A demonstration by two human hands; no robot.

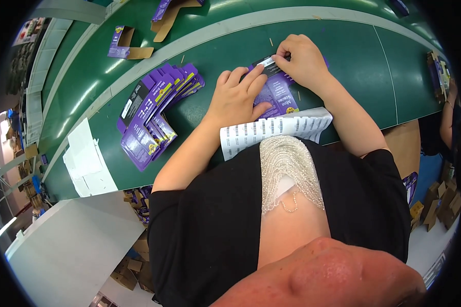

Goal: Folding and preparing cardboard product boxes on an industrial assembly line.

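In front of me a flat purple carton point(274, 94) lies on the green table. My left hand point(236, 97) rests on its left side, fingers stretched out and spread. A small white label point(266, 62) sits at the carton's dark upper part, beside my left fingertips. My right hand point(303, 61) is curled, with thumb and forefinger pinched at the label's right end. A sheet of printed barcode labels point(276, 130) lies curled between my forearms, against the table's near edge. Left of my left hand is a fanned stack of flat purple cartons point(159, 105).
White papers point(86, 158) lie at the table's left end. Folded-open cartons point(128, 45) stand beyond a pale rail point(200, 38). A co-worker's arm point(448, 115) and a carton point(438, 77) are at far right. Brown boxes point(438, 202) stand on the floor at right.
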